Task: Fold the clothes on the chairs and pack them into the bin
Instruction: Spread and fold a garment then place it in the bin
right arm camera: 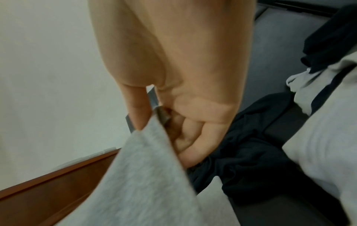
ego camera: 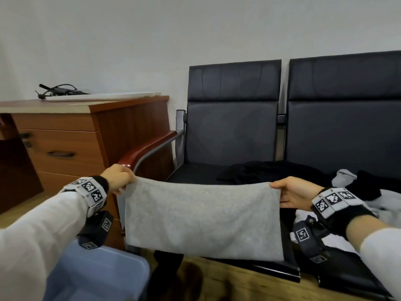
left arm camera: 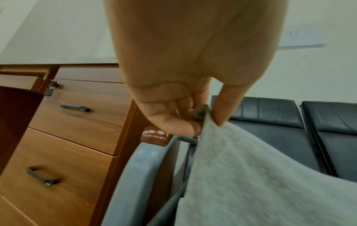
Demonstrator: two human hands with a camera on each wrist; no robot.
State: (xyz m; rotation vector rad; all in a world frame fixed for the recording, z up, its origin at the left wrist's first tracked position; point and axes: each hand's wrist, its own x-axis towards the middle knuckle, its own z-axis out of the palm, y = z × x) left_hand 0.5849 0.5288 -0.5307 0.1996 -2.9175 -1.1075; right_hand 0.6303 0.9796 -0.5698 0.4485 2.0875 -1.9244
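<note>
A folded grey garment (ego camera: pixel 204 218) hangs in the air in front of the left chair, stretched flat between both hands. My left hand (ego camera: pixel 121 178) pinches its top left corner between thumb and fingers (left arm camera: pixel 222 113). My right hand (ego camera: pixel 288 193) pinches the top right corner, with the cloth (right arm camera: pixel 146 168) falling below the thumb. A blue plastic bin (ego camera: pixel 97 276) stands on the floor at the lower left, under my left forearm. A black garment (ego camera: pixel 260 170) lies crumpled on the chair seat behind the grey one.
Two dark padded chairs (ego camera: pixel 232 118) stand side by side against the wall. More grey, white and black clothes (ego camera: pixel 355 192) are heaped on the right seat. A wooden drawer cabinet (ego camera: pixel 86 137) stands left of the chair's red armrest (ego camera: pixel 149 146), cables on its top.
</note>
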